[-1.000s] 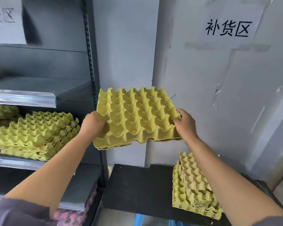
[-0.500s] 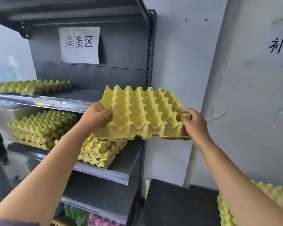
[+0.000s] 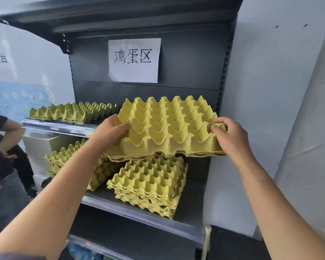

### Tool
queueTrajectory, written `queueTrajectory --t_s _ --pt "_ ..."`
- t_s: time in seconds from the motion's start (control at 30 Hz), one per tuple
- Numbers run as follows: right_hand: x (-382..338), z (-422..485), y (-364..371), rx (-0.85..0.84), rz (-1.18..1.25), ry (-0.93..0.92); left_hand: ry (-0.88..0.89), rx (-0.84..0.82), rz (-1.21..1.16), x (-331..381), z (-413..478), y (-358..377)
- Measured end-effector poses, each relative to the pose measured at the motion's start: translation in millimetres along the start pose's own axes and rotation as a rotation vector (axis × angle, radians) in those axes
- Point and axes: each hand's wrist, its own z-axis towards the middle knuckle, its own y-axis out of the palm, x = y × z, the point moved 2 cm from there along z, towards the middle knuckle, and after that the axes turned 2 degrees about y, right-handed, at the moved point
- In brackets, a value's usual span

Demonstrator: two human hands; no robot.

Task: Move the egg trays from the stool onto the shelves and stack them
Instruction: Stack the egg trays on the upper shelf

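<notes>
I hold a small stack of yellow egg trays (image 3: 167, 128) level in front of the dark shelf unit, at the height of the upper shelf (image 3: 58, 125). My left hand (image 3: 111, 133) grips its left edge and my right hand (image 3: 231, 137) grips its right edge. Directly below it, a stack of yellow trays (image 3: 148, 186) sits on the middle shelf (image 3: 139, 212), with another stack (image 3: 71, 158) to its left, partly hidden by my left arm. More trays (image 3: 73, 112) lie on the upper shelf's left side.
A paper sign (image 3: 134, 60) hangs on the shelf's back panel. A person in dark clothes (image 3: 2, 147) stands at the far left. A white wall (image 3: 270, 109) flanks the shelf on the right. The black stool top (image 3: 233, 244) shows at the lower right.
The view has swung left from the stool to face the shelf. The held trays have moved left and toward the shelf, now above the middle shelf's right stack.
</notes>
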Motion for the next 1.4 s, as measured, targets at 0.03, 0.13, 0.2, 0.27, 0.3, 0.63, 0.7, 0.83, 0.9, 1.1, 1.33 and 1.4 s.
queueTrajectory --t_s 0.03,0.13,0.2,0.27,0.3,0.63,0.7,0.83,0.9,1.1,1.33,1.4 --pt "-6 7 12 -0.004 -0.012 -0.015 -0.002 0.015 0.007 -6 12 -6" --pt "-18 27 43 -0.002 -0.041 -0.042 -0.028 0.011 0.033 -22 50 -21" --pt "-21 40 62 -0.004 -0.042 -0.053 -0.029 0.003 0.037 -32 73 -27" --pt "-25 55 80 -0.002 -0.045 -0.062 -0.014 -0.01 0.032 -40 97 -34" --pt "-26 61 89 0.002 -0.053 -0.065 -0.02 -0.01 0.026 -44 108 -37" --pt "-11 101 126 0.007 -0.224 0.022 -0.02 -0.146 0.016 -62 195 -16" --pt "-5 101 122 -0.016 -0.3 0.07 -0.012 -0.208 0.001 -60 203 -2" --pt "1 102 123 -0.054 -0.414 0.137 -0.026 -0.318 0.047 -64 215 13" --pt "1 104 125 -0.033 -0.437 0.141 -0.028 -0.366 0.039 -66 221 14" --pt "2 109 130 0.048 -0.441 0.163 -0.015 -0.412 0.022 -61 242 14" --pt "9 101 131 0.029 -0.556 0.183 0.019 -0.435 -0.003 -79 241 29" --pt "8 98 129 0.039 -0.589 0.17 0.026 -0.432 0.012 -76 241 30"
